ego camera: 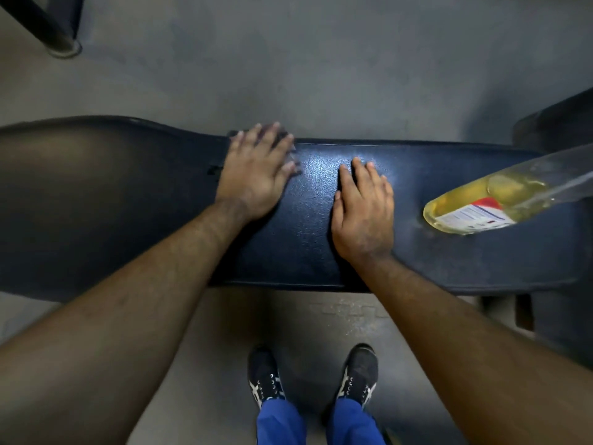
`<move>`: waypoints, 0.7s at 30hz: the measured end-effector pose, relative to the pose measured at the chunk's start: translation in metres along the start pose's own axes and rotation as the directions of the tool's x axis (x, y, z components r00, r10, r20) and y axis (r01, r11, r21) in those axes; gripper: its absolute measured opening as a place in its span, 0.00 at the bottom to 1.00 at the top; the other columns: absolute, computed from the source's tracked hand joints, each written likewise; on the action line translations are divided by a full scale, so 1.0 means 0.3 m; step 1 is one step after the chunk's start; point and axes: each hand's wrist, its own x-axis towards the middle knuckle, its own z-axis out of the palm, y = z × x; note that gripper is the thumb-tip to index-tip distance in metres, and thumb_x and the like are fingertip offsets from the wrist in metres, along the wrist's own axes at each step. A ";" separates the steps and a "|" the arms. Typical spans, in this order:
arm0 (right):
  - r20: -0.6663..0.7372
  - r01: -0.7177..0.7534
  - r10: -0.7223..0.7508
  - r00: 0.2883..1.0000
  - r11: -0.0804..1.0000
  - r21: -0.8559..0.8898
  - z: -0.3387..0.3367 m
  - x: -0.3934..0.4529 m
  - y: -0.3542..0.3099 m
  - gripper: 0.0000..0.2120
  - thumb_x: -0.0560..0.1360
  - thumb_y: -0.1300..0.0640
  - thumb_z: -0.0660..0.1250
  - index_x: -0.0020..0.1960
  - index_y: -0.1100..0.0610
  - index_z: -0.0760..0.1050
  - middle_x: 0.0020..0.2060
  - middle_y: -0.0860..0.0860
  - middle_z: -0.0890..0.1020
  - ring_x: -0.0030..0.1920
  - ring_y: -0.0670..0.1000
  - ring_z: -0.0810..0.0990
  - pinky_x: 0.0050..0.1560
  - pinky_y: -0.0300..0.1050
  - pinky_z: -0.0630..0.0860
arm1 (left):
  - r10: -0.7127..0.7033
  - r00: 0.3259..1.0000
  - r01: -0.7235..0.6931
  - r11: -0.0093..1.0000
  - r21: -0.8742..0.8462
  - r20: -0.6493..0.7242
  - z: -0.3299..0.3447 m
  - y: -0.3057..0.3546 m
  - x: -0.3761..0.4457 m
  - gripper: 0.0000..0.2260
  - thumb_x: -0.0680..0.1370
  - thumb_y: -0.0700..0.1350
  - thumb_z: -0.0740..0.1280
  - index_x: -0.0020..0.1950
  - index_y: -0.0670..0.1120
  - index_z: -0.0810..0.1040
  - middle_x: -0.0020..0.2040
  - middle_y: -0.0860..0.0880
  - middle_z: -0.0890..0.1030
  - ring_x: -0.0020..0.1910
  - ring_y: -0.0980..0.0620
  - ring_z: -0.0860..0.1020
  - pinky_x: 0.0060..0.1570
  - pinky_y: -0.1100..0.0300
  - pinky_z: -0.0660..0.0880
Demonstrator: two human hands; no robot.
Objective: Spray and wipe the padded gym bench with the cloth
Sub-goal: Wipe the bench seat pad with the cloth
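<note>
Both hands flat on bench (314, 239): left hand (256, 175), right hand (364, 207).

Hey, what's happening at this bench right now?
A person stands at a dark blue padded gym bench. The left hand presses flat on a dark cloth, mostly hidden beneath its fingers. The right hand rests flat on the bare padding. A clear plastic bottle of yellow liquid stands on the bench to the right, untouched.
</note>
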 end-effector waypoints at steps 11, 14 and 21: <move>0.048 0.041 -0.043 0.998 0.998 0.044 -0.017 -0.011 -0.012 0.21 0.78 0.54 0.59 0.70 0.58 0.73 0.72 0.59 0.72 0.73 0.62 0.68 0.75 0.60 0.60 | -0.213 0.975 0.211 0.977 -0.036 -0.069 0.038 0.054 -0.213 0.23 0.81 0.55 0.54 0.74 0.49 0.68 0.77 0.45 0.63 0.76 0.40 0.60 0.74 0.41 0.53; 0.080 0.103 -0.109 0.991 0.992 0.079 -0.025 -0.060 -0.029 0.22 0.78 0.55 0.58 0.70 0.58 0.73 0.72 0.59 0.72 0.73 0.62 0.68 0.75 0.61 0.60 | -0.088 0.993 0.086 0.996 -0.023 -0.078 0.068 0.152 -0.332 0.23 0.82 0.55 0.55 0.75 0.49 0.67 0.78 0.45 0.62 0.76 0.40 0.59 0.74 0.41 0.53; 0.149 0.049 -0.065 0.987 0.993 0.107 -0.040 -0.131 -0.057 0.23 0.79 0.54 0.58 0.73 0.56 0.71 0.75 0.58 0.68 0.77 0.61 0.63 0.78 0.60 0.55 | 0.121 0.990 -0.121 0.993 0.006 -0.069 0.059 0.083 -0.431 0.22 0.82 0.55 0.56 0.74 0.49 0.69 0.77 0.44 0.64 0.76 0.39 0.61 0.73 0.40 0.56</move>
